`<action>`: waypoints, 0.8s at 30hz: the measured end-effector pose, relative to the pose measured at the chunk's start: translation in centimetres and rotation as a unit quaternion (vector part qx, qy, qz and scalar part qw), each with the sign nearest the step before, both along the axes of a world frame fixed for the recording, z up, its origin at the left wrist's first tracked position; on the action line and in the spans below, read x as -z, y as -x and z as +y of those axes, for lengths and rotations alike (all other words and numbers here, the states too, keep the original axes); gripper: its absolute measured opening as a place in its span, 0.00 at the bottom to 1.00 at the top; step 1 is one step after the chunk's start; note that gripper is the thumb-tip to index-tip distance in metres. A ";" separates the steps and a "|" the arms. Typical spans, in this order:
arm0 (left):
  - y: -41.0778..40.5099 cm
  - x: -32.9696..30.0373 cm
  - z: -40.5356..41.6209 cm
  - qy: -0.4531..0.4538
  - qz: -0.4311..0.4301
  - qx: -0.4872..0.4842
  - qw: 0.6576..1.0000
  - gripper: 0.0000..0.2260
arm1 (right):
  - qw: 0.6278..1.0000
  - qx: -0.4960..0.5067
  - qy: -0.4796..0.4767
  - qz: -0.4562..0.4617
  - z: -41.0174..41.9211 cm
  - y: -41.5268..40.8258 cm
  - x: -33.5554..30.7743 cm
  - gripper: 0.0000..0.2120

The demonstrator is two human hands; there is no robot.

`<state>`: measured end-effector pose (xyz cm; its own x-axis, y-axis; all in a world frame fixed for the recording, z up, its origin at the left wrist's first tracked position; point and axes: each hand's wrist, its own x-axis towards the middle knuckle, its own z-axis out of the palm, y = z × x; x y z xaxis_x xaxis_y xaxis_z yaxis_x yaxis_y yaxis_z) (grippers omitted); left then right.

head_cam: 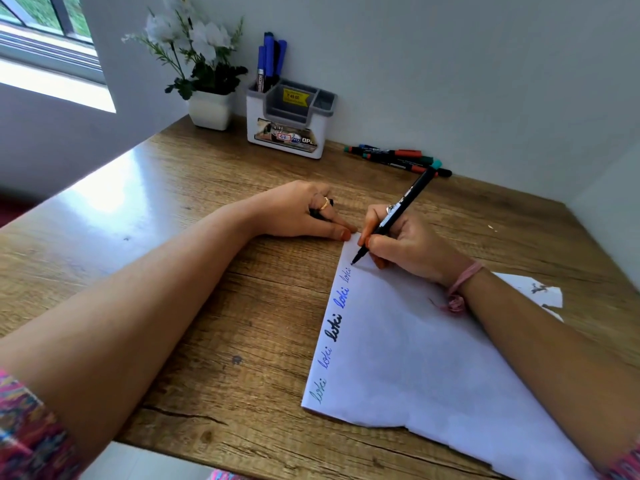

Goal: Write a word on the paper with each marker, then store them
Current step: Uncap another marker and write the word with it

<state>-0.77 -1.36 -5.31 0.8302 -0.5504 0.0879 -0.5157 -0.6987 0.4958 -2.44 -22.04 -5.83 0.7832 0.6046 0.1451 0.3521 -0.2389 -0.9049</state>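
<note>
- The black marker [398, 216] is pinched in the right hand [405, 242], tip down on the far corner of the paper [433, 358]; its long axis slants from the tip up and away toward the wall, tail end nearly over the loose markers.
- Its barrel is slim and black with a pale label band near the fingers; the cap is off the writing end.
- The tip sits just beyond the last of five words in a row along the paper's left edge: two faint, one bold black, one blue, one faint grey. Judging by that row, a sixth word is starting here, with little edge left beyond the tip.
- The left hand [304, 211] lies just left of the paper's far corner, thumb tip touching the corner, fingers curled round a small dark object, probably the cap; I cannot tell for sure.
- Beyond the paper, near the wall, a cluster of loose markers [398, 157], red, green and black, lies flat, nearer the right hand.
- Left of them the white desk organiser [287, 116] holds blue markers [270, 60] upright, nearer the left hand.
- A potted white flower [204, 71] stands left of the organiser on the wooden table [207, 306].
</note>
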 end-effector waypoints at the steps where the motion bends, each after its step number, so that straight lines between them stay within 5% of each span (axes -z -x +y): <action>1: 0.0 0.0 0.0 -0.001 0.001 0.000 1.000 0.11 | 1.000 -0.002 -0.003 0.003 0.0 0.0 0.0 0.02; 8: 0.0 0.0 0.0 0.001 0.007 0.002 1.000 0.09 | 1.000 0.012 -0.002 -0.006 0.2 -0.2 0.3 0.09; 24: -0.1 0.1 0.0 0.014 0.003 0.005 1.000 0.13 | 1.000 0.019 -0.010 0.002 0.0 -0.1 0.0 0.05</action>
